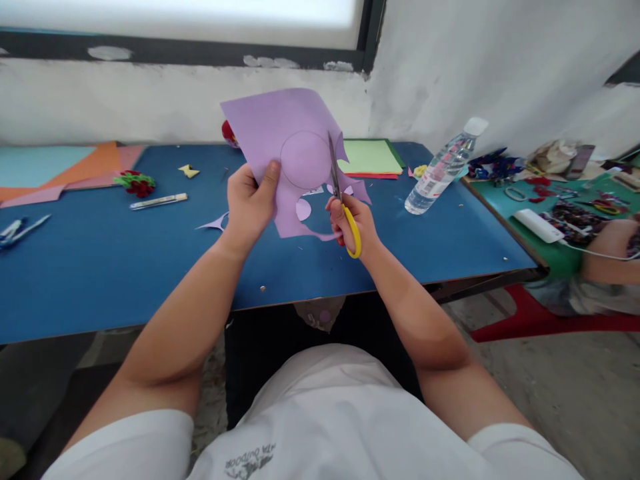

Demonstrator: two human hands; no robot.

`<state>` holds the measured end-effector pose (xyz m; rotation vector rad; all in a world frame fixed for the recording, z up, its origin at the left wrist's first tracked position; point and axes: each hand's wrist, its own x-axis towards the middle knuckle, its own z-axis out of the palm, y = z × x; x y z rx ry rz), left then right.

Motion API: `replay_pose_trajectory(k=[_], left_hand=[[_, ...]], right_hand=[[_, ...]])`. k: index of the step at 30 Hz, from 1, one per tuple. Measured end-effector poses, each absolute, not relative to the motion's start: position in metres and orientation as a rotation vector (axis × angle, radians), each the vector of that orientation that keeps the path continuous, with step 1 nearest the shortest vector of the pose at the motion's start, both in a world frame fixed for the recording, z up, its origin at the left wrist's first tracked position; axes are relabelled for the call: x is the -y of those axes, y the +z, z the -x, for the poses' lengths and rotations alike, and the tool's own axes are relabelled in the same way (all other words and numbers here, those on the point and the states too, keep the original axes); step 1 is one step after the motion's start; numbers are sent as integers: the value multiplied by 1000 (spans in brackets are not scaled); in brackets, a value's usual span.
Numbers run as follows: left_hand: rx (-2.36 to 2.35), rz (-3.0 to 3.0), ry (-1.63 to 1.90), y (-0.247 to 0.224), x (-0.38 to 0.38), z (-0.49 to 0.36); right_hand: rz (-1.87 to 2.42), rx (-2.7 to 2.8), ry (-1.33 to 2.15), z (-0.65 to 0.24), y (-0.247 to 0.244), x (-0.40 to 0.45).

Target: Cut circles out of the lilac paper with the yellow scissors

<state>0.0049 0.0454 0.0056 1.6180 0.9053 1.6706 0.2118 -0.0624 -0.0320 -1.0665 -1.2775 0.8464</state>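
A purple paper sheet (pixel 265 127) with a drawn circle is held up over the blue table (pixel 175 253). My left hand (pixel 254 200) grips its left edge, thumb on the front beside the circle. In my right hand (pixel 357 223) are yellow-handled scissors (pixel 354 233), their blades pointing up at the sheet's right side, near the circle's right edge. That side of the paper is cut raggedly, with a thin strip curving down to my right hand. Behind the sheet's lower part, purple offcuts are partly visible; another purple scrap (pixel 215 223) lies left of the sheet.
A water bottle (pixel 440 173) stands tilted in view at the right. Green paper (pixel 373 157) lies at the back, colored sheets (pixel 45 167) at the left. Pens (pixel 159 201) and a red-green craft flower (pixel 136 183) are on the left. Another person's arm (pixel 610 250) is at the adjoining green table.
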Motion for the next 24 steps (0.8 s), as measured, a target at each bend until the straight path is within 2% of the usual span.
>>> replay_pose_trajectory(k=[24], left_hand=[[-911,-1563,1645,5,-63,7]], right_hand=[[1124,1345,876,-218,-33,65]])
